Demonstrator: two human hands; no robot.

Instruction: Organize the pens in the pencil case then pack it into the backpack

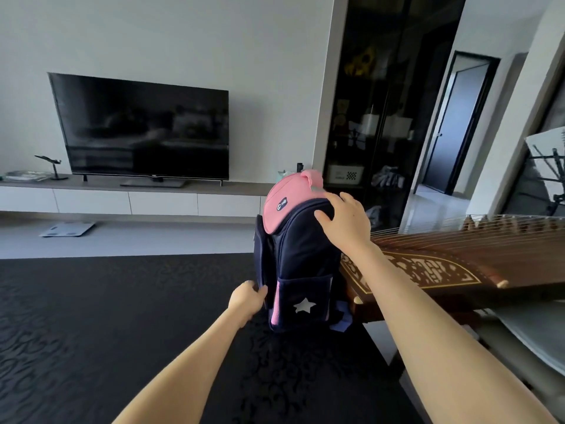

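A navy backpack [301,255] with a pink top flap and a white star on its side pocket stands upright on the dark patterned surface [107,316]. My right hand [347,220] rests on its upper right shoulder, fingers spread over the fabric. My left hand [247,298] grips the lower left edge of the backpack. No pencil case or pens are in view.
A wooden zither [458,261] lies right of the backpack, touching it. Beyond are a TV [143,130] on a low white console [128,198], a scale [68,229] on the floor, a dark glass cabinet [382,111] and a doorway [458,123].
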